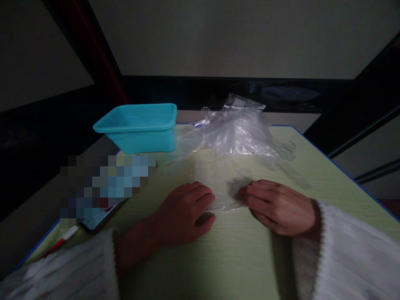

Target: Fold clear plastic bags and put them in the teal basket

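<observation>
A flat, clear plastic bag lies on the table between my two hands. My left hand rests at its lower left corner, the fingers bent and the thumb apart from them. At the bag's right edge, my right hand has its fingers curled together over the plastic; its thumb is mostly hidden. Just beyond is a crumpled heap of clear plastic bags, loosely spread and overlapping the flat one.
A turquoise plastic basin stands at the back left. A phone-like device, mostly blurred out, lies left, beside a red and white pen-like stick. The pale wood-grain table has a blue edge; a wall rises behind.
</observation>
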Action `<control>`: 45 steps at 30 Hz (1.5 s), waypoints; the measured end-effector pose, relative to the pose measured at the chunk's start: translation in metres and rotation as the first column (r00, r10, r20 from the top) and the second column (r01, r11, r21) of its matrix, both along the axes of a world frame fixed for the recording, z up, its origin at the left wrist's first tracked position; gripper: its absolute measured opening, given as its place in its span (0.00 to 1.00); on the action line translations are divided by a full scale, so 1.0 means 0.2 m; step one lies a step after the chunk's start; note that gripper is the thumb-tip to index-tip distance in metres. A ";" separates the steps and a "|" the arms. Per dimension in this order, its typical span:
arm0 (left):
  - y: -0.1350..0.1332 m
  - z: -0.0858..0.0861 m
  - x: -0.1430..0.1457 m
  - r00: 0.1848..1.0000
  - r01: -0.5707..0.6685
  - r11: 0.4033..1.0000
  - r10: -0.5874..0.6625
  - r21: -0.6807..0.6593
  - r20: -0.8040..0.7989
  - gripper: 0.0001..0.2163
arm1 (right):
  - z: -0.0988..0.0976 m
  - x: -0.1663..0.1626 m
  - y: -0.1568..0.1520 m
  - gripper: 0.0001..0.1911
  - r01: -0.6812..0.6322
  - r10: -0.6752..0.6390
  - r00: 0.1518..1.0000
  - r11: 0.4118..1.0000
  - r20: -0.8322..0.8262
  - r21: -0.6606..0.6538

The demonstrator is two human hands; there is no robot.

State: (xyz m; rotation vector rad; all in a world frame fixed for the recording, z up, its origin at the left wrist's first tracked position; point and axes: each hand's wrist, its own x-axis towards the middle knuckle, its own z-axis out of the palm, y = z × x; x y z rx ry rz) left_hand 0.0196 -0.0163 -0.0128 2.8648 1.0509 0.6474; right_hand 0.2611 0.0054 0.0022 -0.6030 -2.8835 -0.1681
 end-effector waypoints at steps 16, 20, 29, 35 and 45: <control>0.03 -0.02 0.00 0.994 -0.007 0.998 0.015 -0.069 0.111 0.06 | -0.04 0.07 0.08 0.10 -0.114 -0.022 0.932 0.929 -0.361 -0.352; 0.05 -0.03 -0.01 0.977 -0.009 0.994 0.031 -0.105 0.212 0.09 | -0.05 0.07 0.07 0.09 -0.050 -0.130 0.904 0.914 -0.408 -0.402; 0.06 0.03 -0.01 0.883 -0.075 0.974 0.165 -0.215 0.439 0.09 | 0.00 0.05 0.04 0.05 0.104 -0.294 0.802 0.926 -0.521 -0.363; 0.05 0.09 -0.01 0.847 -0.109 0.985 0.163 -0.136 0.505 0.08 | 0.05 0.03 0.01 0.05 0.131 -0.273 0.729 0.956 -0.627 -0.263; -0.04 0.26 -0.04 0.826 0.037 0.974 0.096 -0.224 0.555 0.06 | 0.16 0.03 -0.11 0.08 0.060 -0.193 0.666 0.977 -0.720 -0.206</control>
